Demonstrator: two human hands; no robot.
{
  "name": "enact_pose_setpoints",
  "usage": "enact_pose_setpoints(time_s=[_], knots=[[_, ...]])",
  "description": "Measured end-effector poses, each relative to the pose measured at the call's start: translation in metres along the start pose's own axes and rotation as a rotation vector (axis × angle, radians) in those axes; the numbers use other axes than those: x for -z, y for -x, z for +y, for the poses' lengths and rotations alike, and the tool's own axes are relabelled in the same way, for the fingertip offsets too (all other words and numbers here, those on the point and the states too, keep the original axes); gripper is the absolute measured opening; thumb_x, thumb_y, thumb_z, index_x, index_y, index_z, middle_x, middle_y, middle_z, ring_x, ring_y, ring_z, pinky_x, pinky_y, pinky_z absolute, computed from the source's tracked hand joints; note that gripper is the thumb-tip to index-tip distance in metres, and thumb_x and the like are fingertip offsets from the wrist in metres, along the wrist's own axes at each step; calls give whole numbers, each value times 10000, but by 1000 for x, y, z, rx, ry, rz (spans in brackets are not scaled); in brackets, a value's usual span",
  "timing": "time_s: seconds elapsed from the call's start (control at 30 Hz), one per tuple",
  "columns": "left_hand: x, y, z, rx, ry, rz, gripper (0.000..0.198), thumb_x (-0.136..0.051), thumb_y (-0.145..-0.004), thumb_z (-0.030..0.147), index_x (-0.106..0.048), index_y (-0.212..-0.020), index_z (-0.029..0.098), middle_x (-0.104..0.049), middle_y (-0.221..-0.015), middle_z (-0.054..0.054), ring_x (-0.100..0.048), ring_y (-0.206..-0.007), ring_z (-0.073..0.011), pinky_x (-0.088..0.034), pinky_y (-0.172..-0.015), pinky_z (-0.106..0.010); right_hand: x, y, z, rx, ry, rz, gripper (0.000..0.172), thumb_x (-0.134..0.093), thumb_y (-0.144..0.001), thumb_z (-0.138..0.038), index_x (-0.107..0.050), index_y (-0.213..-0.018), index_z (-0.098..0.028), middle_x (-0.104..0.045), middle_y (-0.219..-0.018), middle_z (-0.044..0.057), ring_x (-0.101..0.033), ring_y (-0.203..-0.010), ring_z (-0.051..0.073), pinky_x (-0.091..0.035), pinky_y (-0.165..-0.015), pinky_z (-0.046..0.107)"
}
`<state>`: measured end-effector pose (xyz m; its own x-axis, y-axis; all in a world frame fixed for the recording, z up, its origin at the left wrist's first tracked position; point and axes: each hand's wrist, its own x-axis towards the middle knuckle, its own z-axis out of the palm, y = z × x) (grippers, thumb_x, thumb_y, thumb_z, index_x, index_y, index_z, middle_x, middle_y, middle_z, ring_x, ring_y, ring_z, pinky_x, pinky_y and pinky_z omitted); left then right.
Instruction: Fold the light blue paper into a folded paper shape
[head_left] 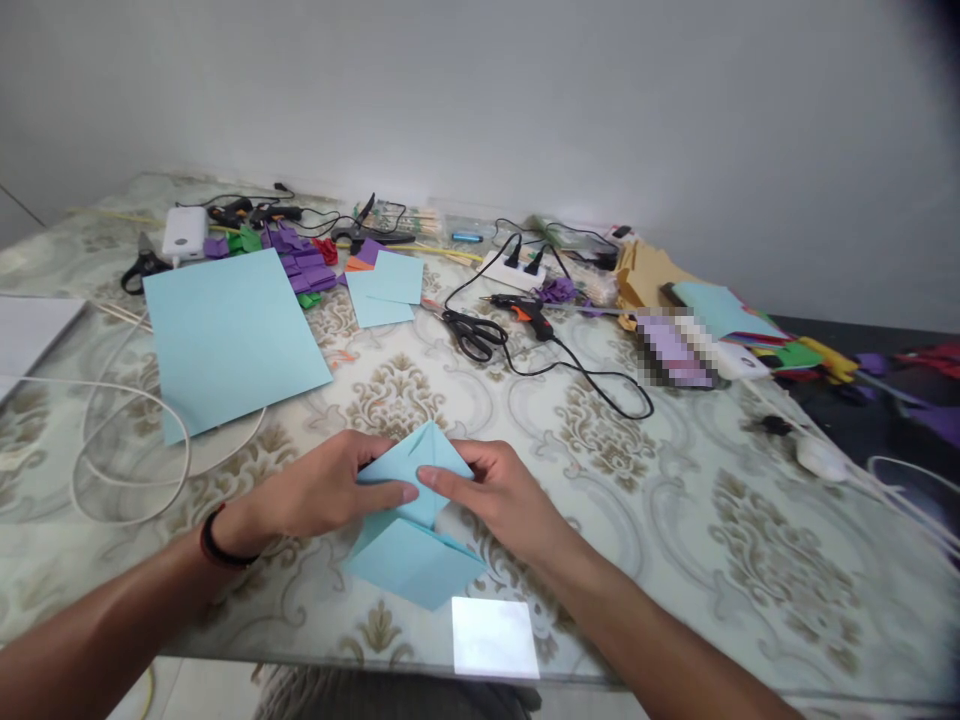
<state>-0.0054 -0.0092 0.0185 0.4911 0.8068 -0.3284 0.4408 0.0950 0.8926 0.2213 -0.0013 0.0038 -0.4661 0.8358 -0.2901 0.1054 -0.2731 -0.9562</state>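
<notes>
Between my two hands is a folded piece of light blue paper (420, 455), its pointed corner facing away from me. My left hand (341, 485) grips its left side, thumb on top and fingers underneath. On the right side, my right hand (491, 490) pinches the same paper, its thumb lying across the front near the middle crease. Just below them, another folded light blue paper (416, 570) lies on the table, partly covered by the held one. The fingers under the paper are hidden.
A large blue sheet (236, 340) and smaller blue squares (386, 290) lie beyond my hands. Scissors (472, 335), a glue gun (525, 312) and a power strip (514, 270) sit at the back. White cables (131, 450) loop on the left. Purple paper pieces (300, 260) are piled behind.
</notes>
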Motion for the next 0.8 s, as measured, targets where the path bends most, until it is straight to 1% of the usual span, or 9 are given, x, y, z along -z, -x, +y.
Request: enact_pose_setpoints(time_s=[0.07, 0.13, 0.2, 0.3, 0.4, 0.53, 0.63, 0.7, 0.8], knots=[[-1, 0, 1, -14, 30, -3, 374, -634, -940, 527, -713, -901, 163, -638, -765, -11, -547, -665, -149, -415, -559, -221, -1, 0, 0, 8, -3, -3, 396, -800, -809, -532, -713, -786, -145, -566, -685, -19, -492, -644, 127, -398, -599, 264], [-2, 1, 1, -22, 37, -9, 392, -628, -942, 536, -691, -846, 161, -611, -732, -3, -520, -637, -137, -403, -546, -218, -1, 0, -1, 20, -14, -32, 396, -816, -796, -531, -695, -783, -154, -569, -702, -22, -494, -653, 125, -388, -602, 262], [-2, 1, 2, -18, 31, -32, 385, -629, -941, 516, -648, -777, 168, -569, -686, 15, -481, -599, -122, -374, -520, -210, 0, 0, -2, 36, -23, -55, 398, -826, -790, -531, -668, -770, -167, -568, -715, -25, -493, -662, 124, -381, -606, 261], [-3, 0, 3, -9, 8, -53, 360, -636, -928, 474, -604, -731, 174, -523, -650, 27, -446, -569, -111, -334, -488, -201, 0, -1, -3, 58, -23, -38, 434, -826, -788, -541, -604, -691, -181, -515, -670, -40, -447, -631, 113, -347, -583, 259], [-3, 0, 4, -15, -12, -49, 339, -637, -913, 452, -597, -724, 173, -521, -651, 23, -449, -568, -111, -323, -486, -200, 0, -2, -2, 57, -29, -17, 462, -831, -781, -544, -569, -656, -185, -478, -647, -50, -415, -614, 105, -325, -566, 256], [-3, -1, 5, -4, -31, -80, 326, -632, -908, 448, -596, -734, 175, -528, -655, 22, -450, -575, -115, -317, -495, -208, -1, -2, -1, 54, -50, -27, 432, -821, -795, -546, -605, -707, -182, -511, -677, -44, -434, -627, 105, -332, -568, 250], [-5, -1, 5, -14, -30, -103, 314, -634, -912, 437, -593, -739, 177, -519, -664, 27, -441, -584, -112, -320, -511, -211, -2, -2, -2, 69, -43, 7, 486, -824, -790, -555, -538, -649, -188, -446, -625, -58, -372, -590, 95, -278, -539, 255], [-7, -2, 4, -11, -7, -90, 324, -636, -920, 454, -599, -755, 178, -515, -673, 30, -440, -588, -111, -323, -517, -211, -2, -2, -2, 88, -38, 34, 513, -821, -792, -552, -490, -626, -197, -402, -609, -66, -336, -579, 93, -252, -531, 262], [-9, -3, 1, 12, 42, -68, 382, -621, -938, 523, -615, -776, 177, -521, -676, 26, -451, -592, -114, -331, -517, -212, -3, -2, -3, 99, -26, 46, 503, -809, -806, -536, -481, -627, -200, -391, -622, -65, -336, -587, 97, -254, -536, 266]])
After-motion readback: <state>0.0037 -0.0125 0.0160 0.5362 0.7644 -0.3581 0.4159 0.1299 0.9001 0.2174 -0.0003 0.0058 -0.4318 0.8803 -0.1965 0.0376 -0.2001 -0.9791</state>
